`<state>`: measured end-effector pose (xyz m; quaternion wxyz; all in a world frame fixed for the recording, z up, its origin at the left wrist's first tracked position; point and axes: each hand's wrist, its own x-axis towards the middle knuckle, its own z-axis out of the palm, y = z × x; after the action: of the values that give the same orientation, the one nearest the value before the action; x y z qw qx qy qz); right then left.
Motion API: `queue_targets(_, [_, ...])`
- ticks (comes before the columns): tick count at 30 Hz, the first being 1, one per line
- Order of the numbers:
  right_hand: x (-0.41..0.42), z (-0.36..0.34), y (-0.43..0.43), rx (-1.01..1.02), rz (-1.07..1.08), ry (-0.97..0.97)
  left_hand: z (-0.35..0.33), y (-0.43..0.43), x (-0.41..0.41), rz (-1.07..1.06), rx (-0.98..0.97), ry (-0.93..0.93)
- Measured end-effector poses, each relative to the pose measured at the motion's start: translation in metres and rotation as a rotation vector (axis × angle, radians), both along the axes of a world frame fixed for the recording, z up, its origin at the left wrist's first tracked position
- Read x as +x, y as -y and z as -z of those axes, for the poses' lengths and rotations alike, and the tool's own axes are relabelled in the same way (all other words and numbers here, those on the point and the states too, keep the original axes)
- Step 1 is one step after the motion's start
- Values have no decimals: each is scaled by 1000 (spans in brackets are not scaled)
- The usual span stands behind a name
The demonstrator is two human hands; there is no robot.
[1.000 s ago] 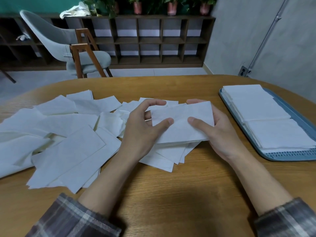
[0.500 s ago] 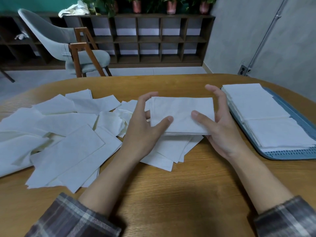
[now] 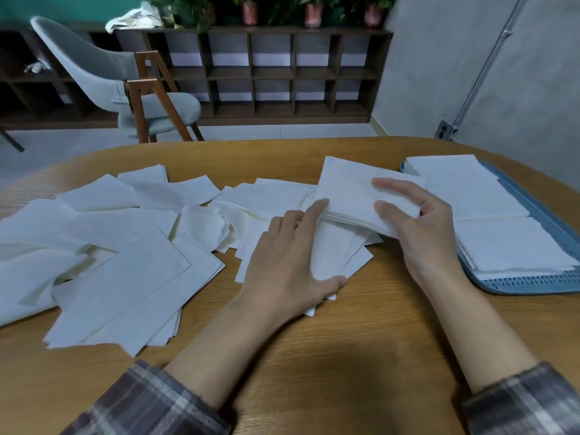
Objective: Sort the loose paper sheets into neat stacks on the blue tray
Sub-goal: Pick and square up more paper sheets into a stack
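On blue tray (image 3: 561, 233), two neat paper stacks (image 3: 489, 221)

A rounded wooden bench (image 3: 361, 356) is carrying a wide scatter of loose white paper sheets (image 3: 141, 271), which are overlapping one another across its left and middle. A blue tray (image 3: 533, 282) is sitting flat near the bench's right edge, running out of view on the right.

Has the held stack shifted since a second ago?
Yes. The held stack has moved right toward the blue tray; its right edge now overlaps the tray's left rim, gripped by the right hand.
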<state>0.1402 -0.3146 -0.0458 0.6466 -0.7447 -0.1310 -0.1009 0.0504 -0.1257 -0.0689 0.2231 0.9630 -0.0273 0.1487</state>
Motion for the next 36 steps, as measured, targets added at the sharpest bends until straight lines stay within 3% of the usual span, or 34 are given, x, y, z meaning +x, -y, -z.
queue_targets(22, [2, 0, 2, -37, -12, 28, -10, -7, -2, 36, -128, 168])
queue_targets(26, [2, 0, 2, 6, -35, 5, -23, -8, -6, 4, -356, 245])
queue_targets(30, [2, -1, 1, 1, -185, -21, -41, -13, -11, 57, -690, 154])
queue_targets(36, [-7, 6, -11, 239, -496, -270, -39, -20, -6, -46, -840, 164])
